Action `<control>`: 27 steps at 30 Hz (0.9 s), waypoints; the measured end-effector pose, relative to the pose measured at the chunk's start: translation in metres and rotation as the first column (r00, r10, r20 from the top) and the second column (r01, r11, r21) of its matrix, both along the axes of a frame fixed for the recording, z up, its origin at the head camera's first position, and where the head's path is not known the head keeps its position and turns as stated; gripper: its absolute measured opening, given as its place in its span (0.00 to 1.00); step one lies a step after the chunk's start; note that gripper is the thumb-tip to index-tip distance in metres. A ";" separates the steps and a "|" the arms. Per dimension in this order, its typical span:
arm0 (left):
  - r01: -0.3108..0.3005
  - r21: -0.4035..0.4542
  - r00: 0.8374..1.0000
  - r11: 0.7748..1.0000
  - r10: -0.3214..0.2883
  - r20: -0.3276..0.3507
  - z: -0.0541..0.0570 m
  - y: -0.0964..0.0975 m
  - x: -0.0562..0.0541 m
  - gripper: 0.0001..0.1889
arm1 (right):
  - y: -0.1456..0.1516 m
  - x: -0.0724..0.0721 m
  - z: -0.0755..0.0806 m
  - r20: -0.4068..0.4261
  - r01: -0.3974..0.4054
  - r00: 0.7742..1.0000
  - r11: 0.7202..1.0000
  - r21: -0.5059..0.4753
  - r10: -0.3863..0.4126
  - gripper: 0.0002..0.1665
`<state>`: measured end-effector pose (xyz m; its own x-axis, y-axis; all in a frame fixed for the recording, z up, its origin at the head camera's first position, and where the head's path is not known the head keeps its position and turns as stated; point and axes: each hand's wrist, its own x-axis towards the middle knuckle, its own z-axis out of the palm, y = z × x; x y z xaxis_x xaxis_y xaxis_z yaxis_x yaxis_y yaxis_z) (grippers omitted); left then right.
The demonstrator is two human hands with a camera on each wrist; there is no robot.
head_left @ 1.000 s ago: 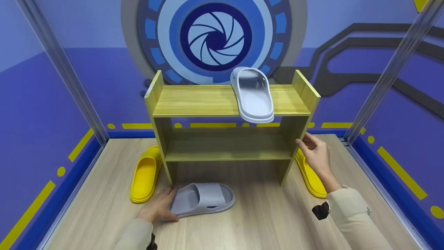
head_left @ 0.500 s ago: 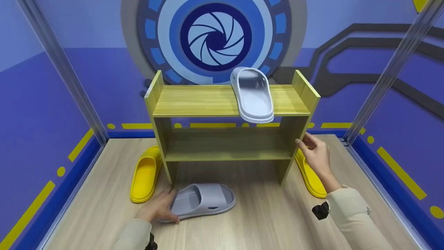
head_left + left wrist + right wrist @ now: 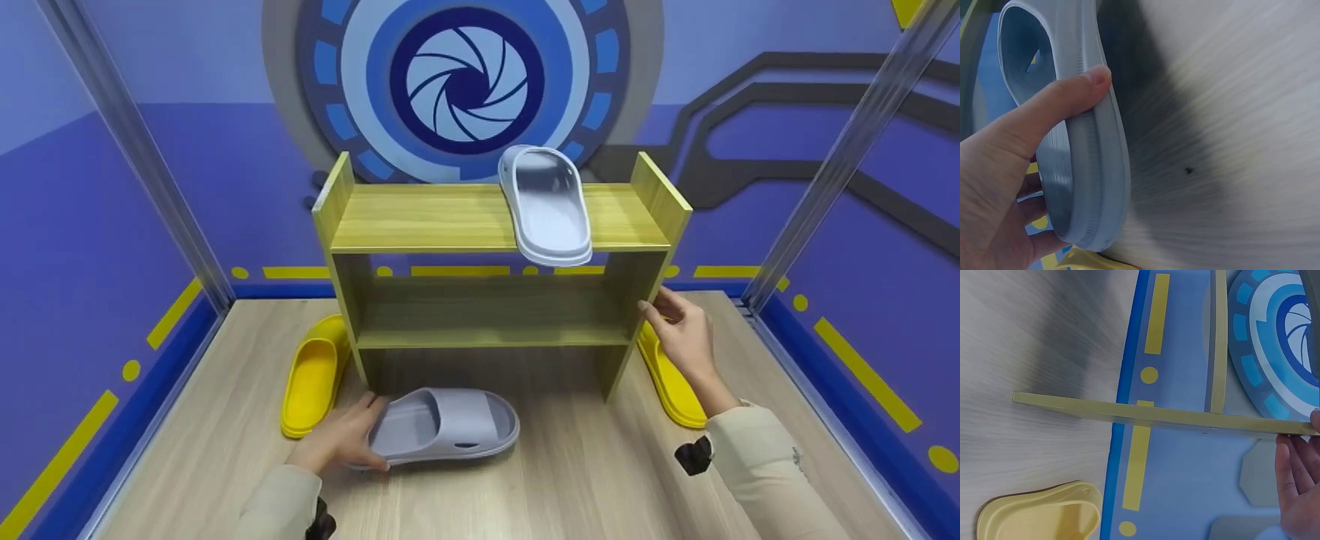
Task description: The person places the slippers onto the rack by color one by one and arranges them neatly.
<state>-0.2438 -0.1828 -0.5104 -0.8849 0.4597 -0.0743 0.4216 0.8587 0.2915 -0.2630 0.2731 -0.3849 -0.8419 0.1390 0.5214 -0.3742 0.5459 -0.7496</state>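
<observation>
My left hand (image 3: 339,436) grips the heel end of a grey slipper (image 3: 466,420). In the left wrist view the thumb presses the outer side of the grey slipper (image 3: 1081,163), with the other fingers on its far side. A shadow lies under the sole, which looks slightly raised off the table. My right hand (image 3: 686,336) holds the right side panel of a wooden shoe rack (image 3: 427,217). The right wrist view has the thumb and fingers on opposite faces of the panel (image 3: 1162,415). Another grey slipper (image 3: 553,214) lies on the top shelf, heel overhanging the front edge.
One yellow slipper (image 3: 311,382) lies left of the rack, near my left hand. A second yellow slipper (image 3: 679,390) lies to its right, partly behind my right hand. The wooden tabletop (image 3: 555,465) is bordered by blue walls (image 3: 862,270) and metal posts.
The grey slipper in my left hand has risen slightly and shifted a little right, with a darker shadow beneath it. My right hand and the rack look unchanged.
</observation>
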 end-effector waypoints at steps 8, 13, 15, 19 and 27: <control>0.053 -0.011 0.997 0.999 -0.053 -0.064 0.023 0.001 0.001 0.49 | 0.014 -0.015 -0.016 0.026 -0.005 1.000 1.000 0.012 0.004 0.23; 0.091 -0.016 0.991 0.996 -0.092 -0.095 0.040 0.003 0.003 0.49 | 0.019 -0.022 -0.025 0.026 0.013 1.000 1.000 0.019 -0.014 0.25; 0.096 -0.016 0.991 0.995 -0.097 -0.096 0.048 0.003 0.004 0.50 | 0.018 -0.022 -0.026 0.016 0.012 1.000 1.000 0.018 -0.012 0.24; 0.102 -0.018 0.989 0.995 -0.103 -0.105 0.063 0.004 0.006 0.50 | 0.019 -0.021 -0.025 0.003 0.000 1.000 1.000 0.013 0.000 0.24; 0.110 -0.034 0.985 0.993 -0.113 -0.132 0.089 0.007 0.007 0.50 | 0.020 -0.022 -0.026 0.015 0.006 1.000 1.000 0.015 -0.006 0.24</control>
